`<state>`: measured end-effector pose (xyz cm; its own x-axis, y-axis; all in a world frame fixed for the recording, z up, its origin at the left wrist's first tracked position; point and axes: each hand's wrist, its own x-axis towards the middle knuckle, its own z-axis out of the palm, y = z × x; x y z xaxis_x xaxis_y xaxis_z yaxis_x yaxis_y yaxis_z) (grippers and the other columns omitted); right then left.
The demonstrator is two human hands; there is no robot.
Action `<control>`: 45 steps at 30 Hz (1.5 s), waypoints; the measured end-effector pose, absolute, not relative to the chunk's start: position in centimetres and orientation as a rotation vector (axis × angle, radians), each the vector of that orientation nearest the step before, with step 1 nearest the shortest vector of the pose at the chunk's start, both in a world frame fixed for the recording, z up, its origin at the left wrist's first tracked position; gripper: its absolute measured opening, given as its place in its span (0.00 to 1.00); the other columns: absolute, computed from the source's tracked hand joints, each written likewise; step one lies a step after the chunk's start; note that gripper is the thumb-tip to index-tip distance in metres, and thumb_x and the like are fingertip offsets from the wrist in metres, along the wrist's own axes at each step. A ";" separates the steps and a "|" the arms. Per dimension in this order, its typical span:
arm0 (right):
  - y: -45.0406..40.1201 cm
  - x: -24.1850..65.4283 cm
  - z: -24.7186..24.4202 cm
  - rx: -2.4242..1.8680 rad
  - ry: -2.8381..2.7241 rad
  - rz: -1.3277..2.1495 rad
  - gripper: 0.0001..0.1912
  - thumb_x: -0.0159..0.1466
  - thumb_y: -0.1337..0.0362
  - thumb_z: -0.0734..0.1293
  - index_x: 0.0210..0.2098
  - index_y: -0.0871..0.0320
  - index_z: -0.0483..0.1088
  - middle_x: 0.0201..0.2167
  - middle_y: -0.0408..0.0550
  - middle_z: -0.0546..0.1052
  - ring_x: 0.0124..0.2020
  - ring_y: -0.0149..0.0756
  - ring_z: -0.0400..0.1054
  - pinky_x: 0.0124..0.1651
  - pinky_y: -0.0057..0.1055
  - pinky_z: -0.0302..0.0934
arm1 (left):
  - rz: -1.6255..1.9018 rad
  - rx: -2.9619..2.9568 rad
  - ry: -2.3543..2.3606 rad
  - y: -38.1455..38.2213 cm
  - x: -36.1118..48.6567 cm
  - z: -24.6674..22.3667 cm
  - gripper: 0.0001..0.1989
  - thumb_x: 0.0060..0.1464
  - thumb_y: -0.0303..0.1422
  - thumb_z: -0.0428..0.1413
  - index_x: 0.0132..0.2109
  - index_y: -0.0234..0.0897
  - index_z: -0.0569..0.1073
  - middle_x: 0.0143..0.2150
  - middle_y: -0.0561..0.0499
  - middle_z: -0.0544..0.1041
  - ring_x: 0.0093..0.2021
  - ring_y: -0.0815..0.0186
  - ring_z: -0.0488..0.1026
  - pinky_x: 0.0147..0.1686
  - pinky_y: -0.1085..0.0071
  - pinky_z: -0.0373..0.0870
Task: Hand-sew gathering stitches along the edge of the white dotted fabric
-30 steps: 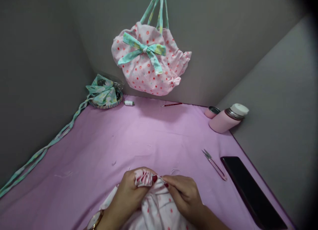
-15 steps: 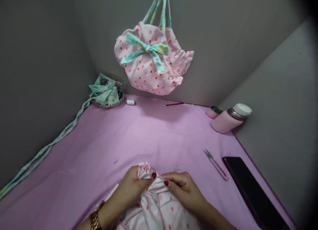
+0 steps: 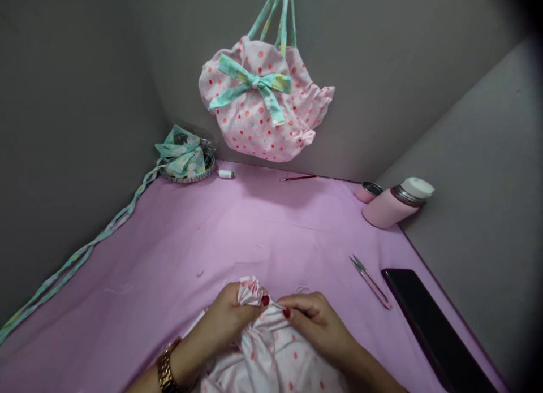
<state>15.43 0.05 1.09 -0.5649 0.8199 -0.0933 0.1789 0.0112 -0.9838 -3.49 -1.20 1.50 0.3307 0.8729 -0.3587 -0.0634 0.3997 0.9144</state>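
A white-and-pink dotted cloth [image 3: 275, 353] lies bunched at the near edge, between my forearms. My left hand [image 3: 237, 311] is closed on it, with gathered, ruffled folds standing up between thumb and fingers. Close by on the right, my right hand [image 3: 311, 319] pinches the same cloth's edge between thumb and forefinger. Whether a needle sits in that pinch I cannot tell; a thin loop of thread shows just above the right fingers. On my left wrist is a gold-coloured watch band [image 3: 166, 366].
Thread snips [image 3: 371, 281] and a long black case [image 3: 432, 325] lie to the right. Behind them stand a pink bottle [image 3: 388, 207] and cup [image 3: 365, 194]. A dotted bag [image 3: 258, 121] hangs above a thread spool [image 3: 226, 174], a red stick [image 3: 299, 178] and a basket [image 3: 190, 179] holding green fabric.
The whole view has shifted slightly, so things sit a little further right. Both hands keep their hold on the cloth, with hardly any movement.
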 end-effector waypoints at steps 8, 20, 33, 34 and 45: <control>0.2 15.5 1.8 -1.000 -1.821 1.607 0.14 0.63 0.60 0.62 0.38 0.60 0.77 0.25 0.47 0.77 0.25 0.31 0.68 0.28 0.24 0.61 | 0.735 1.000 1.024 -1.1 -3.5 1.5 0.04 0.46 0.29 0.55 0.26 0.34 0.67 0.21 0.58 0.63 0.23 0.72 0.59 0.26 0.74 0.56; 0.4 15.7 1.2 -0.980 -1.847 1.653 0.15 0.62 0.58 0.62 0.33 0.61 0.77 0.23 0.44 0.75 0.24 0.28 0.65 0.27 0.23 0.59 | 0.704 0.944 0.930 -1.3 -3.6 1.2 0.05 0.47 0.31 0.57 0.30 0.33 0.71 0.22 0.57 0.64 0.24 0.72 0.60 0.27 0.74 0.58; 0.2 15.5 0.8 -1.051 -1.732 1.611 0.14 0.61 0.58 0.63 0.33 0.61 0.76 0.24 0.47 0.77 0.25 0.29 0.68 0.28 0.23 0.61 | 0.766 0.971 1.045 -1.1 -3.5 1.5 0.09 0.48 0.34 0.54 0.25 0.35 0.65 0.21 0.59 0.58 0.22 0.73 0.55 0.24 0.74 0.53; 0.2 15.5 0.8 -1.058 -1.726 1.615 0.14 0.61 0.57 0.63 0.34 0.62 0.76 0.24 0.47 0.77 0.25 0.30 0.68 0.28 0.24 0.61 | 0.762 0.982 1.053 -1.1 -3.6 1.5 0.09 0.48 0.33 0.54 0.25 0.35 0.65 0.21 0.59 0.58 0.22 0.72 0.55 0.24 0.74 0.53; 0.2 15.5 0.6 -1.109 -1.665 1.642 0.13 0.61 0.59 0.64 0.34 0.62 0.77 0.26 0.48 0.77 0.26 0.30 0.68 0.29 0.23 0.60 | 0.761 1.056 1.185 -1.2 -3.4 1.8 0.11 0.48 0.35 0.53 0.24 0.36 0.61 0.21 0.59 0.56 0.23 0.72 0.52 0.23 0.73 0.52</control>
<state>15.54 0.17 0.60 -0.5110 0.8437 -0.1646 0.1765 -0.0844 -0.9807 -3.39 -1.15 1.77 0.2391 0.9044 -0.3535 0.0554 0.3507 0.9348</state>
